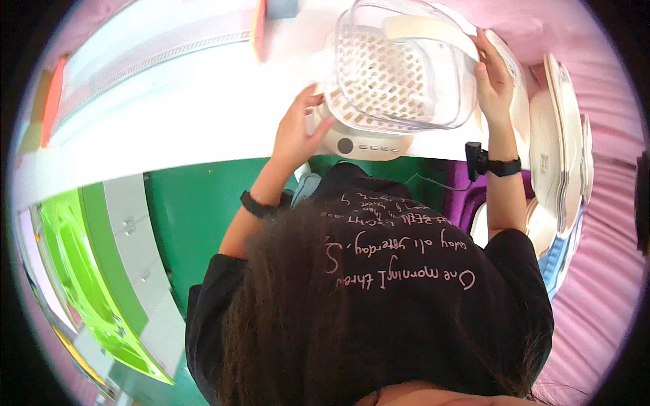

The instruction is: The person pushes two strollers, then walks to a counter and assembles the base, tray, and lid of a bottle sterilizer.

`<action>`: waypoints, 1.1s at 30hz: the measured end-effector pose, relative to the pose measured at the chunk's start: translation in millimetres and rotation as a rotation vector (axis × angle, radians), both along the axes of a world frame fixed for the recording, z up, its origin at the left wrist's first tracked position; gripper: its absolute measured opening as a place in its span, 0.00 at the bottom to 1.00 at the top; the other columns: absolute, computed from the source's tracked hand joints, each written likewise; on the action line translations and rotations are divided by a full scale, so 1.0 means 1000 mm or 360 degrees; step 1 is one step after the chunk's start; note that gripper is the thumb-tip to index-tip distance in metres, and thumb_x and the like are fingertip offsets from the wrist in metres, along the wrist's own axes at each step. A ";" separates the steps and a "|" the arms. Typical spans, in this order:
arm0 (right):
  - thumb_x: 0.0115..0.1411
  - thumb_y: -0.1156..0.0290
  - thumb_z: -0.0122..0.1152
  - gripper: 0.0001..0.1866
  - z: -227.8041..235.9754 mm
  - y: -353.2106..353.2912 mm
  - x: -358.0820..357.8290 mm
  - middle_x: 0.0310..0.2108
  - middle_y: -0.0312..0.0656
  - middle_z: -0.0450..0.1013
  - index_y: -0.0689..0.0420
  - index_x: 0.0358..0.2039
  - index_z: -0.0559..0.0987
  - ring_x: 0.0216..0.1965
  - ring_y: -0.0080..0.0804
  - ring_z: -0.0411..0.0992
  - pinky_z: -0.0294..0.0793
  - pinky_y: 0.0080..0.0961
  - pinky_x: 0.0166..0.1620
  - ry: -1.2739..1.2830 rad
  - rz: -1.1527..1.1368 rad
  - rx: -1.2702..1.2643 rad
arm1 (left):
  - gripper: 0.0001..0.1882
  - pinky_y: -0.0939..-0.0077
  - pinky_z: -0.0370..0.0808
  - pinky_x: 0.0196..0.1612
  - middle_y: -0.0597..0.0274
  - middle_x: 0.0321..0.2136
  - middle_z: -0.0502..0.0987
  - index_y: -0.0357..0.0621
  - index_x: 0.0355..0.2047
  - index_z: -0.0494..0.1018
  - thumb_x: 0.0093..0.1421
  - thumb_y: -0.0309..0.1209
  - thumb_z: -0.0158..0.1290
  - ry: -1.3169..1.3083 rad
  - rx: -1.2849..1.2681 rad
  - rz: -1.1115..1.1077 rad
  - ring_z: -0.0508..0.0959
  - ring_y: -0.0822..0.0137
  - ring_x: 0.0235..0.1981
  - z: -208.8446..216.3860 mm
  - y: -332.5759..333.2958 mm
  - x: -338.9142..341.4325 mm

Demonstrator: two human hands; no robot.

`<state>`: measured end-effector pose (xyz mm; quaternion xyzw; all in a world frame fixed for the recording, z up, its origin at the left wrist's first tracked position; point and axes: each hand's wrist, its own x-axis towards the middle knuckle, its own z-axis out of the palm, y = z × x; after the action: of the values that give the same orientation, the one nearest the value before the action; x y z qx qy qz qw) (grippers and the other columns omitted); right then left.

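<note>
A cream countertop food steamer base (372, 146) with a dark round dial and a row of small buttons stands at the table's front edge. Above it sits a clear plastic steamer bin (455, 101), its slotted tray (379, 71) showing through the wall. A broad cream handle (433, 30) crosses the far side of the bin. My left hand (298, 128) curls at the steamer's left side, thumb and fingers about its edge. On the right, my right hand (497, 78) presses its fingers to the bin's side near the end of the handle.
A white table (196, 111) extends left, carrying a long translucent case (162, 40) with orange ends. Cream flat panels (565, 128) stand at the right beside pink cloth (613, 169). Lower left are a bright green drawer (74, 250) and green floor (196, 210). A thin cord (433, 181) hangs below the table.
</note>
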<state>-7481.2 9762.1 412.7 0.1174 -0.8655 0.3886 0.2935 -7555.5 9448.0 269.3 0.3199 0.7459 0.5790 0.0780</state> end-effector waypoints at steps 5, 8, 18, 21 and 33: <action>0.65 0.60 0.42 0.22 -0.044 0.011 0.028 0.47 0.44 0.68 0.59 0.55 0.64 0.48 0.33 0.67 0.64 0.28 0.52 0.0096 -0.0462 -0.0496 | 0.26 0.69 0.68 0.46 0.51 0.44 0.69 0.39 0.56 0.52 0.59 0.26 0.47 -0.0271 0.0176 0.0106 0.69 0.61 0.46 -0.024 -0.010 -0.016; 0.65 0.56 0.39 0.25 -0.105 0.029 0.060 0.48 0.47 0.67 0.61 0.55 0.62 0.47 0.34 0.67 0.66 0.30 0.51 -0.0468 -0.0982 -0.0877 | 0.27 0.66 0.64 0.51 0.48 0.50 0.63 0.40 0.57 0.52 0.62 0.38 0.43 -0.0620 0.0152 0.0118 0.65 0.60 0.50 -0.032 -0.005 -0.023; 0.62 0.44 0.34 0.33 -0.169 -0.025 0.072 0.55 0.47 0.58 0.57 0.57 0.56 0.50 0.38 0.62 0.63 0.35 0.51 -0.1188 -0.0508 -0.2076 | 0.30 0.62 0.56 0.60 0.60 0.59 0.56 0.45 0.61 0.49 0.64 0.49 0.32 -0.1427 0.0906 -0.0210 0.57 0.61 0.60 -0.042 0.035 -0.046; 0.64 0.47 0.33 0.31 -0.138 -0.032 0.073 0.56 0.47 0.57 0.57 0.58 0.54 0.53 0.35 0.61 0.62 0.33 0.54 -0.1132 -0.0428 -0.2135 | 0.31 0.62 0.57 0.60 0.59 0.59 0.56 0.45 0.61 0.49 0.64 0.50 0.32 -0.1659 0.1080 -0.0319 0.58 0.60 0.59 -0.029 0.042 -0.042; 0.67 0.54 0.29 0.28 -0.197 -0.028 0.068 0.60 0.43 0.53 0.54 0.63 0.49 0.61 0.31 0.51 0.51 0.27 0.61 -0.0925 -0.0309 -0.1787 | 0.34 0.65 0.61 0.58 0.56 0.57 0.60 0.42 0.59 0.53 0.61 0.53 0.38 -0.1457 0.0690 -0.0048 0.63 0.60 0.56 -0.008 0.068 -0.015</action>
<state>-7413.4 9734.4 215.5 -0.2433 -0.5810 0.7705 0.0976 -7570.8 9516.3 261.5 0.0530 0.4932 0.8001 0.3372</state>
